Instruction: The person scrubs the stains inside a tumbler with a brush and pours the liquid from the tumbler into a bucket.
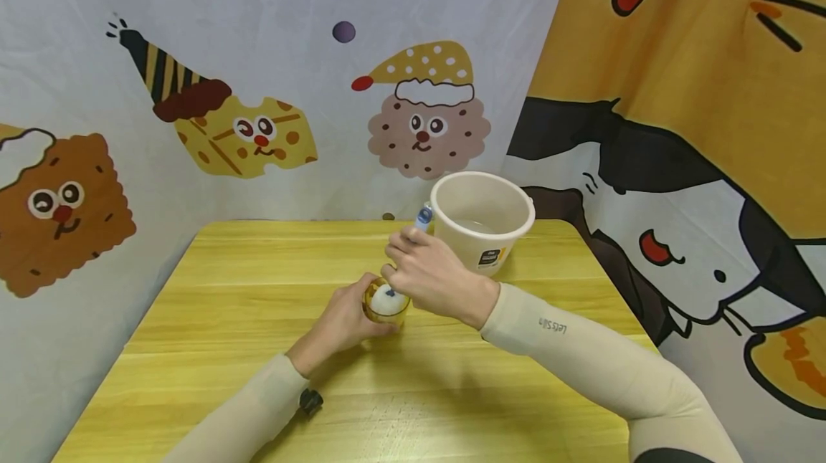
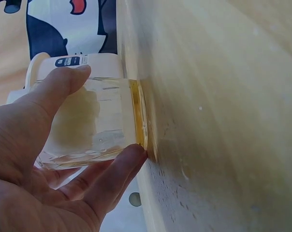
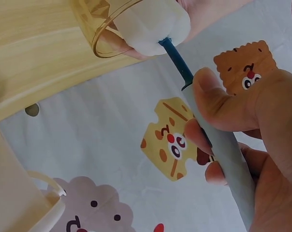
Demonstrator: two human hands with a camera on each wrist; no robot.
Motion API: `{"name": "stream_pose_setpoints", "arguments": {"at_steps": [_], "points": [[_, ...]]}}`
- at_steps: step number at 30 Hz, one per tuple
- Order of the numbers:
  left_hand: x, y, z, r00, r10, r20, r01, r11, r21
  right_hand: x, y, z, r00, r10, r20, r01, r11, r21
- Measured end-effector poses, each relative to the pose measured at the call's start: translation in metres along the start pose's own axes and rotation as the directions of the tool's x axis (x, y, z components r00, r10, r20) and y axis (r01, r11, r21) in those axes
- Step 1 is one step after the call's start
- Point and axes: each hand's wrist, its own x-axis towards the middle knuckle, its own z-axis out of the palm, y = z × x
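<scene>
Left hand [image 1: 342,321] pinches a smooth amber-tinted clear cup [image 1: 394,319], thumb one side, fingers other, around mid-table [image 1: 258,298], well short of far edge; right hand [image 1: 439,271] wraps a matte blue-grey handle [image 3: 224,147], round white sponge head [image 1: 386,300] inside cup; cream plastic bucket [image 1: 463,242] near far edge, right of centre, label [image 1: 490,256] too small to read; right sleeve [image 1: 584,352] print starts "Let's"; only left wrist view shows droplets [image 2: 177,203] clearly, right wrist view the slim dark-blue neck [image 3: 177,60]
</scene>
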Motion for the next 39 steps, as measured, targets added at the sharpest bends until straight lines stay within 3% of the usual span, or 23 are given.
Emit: {"name": "stream_pose_setpoints", "arguments": {"at_steps": [31, 39], "points": [[-0.001, -0.002, 0.001, 0.998, 0.066, -0.010, -0.066, 0.997, 0.027, 0.003, -0.001, 0.010, 0.996, 0.053, -0.068, -0.050, 0.998, 0.041], [0.000, -0.003, 0.002, 0.999, 0.052, -0.012, -0.051, 0.999, 0.013, 0.005, 0.000, 0.011, 0.998, 0.057, -0.035, -0.056, 0.998, 0.016]]}}
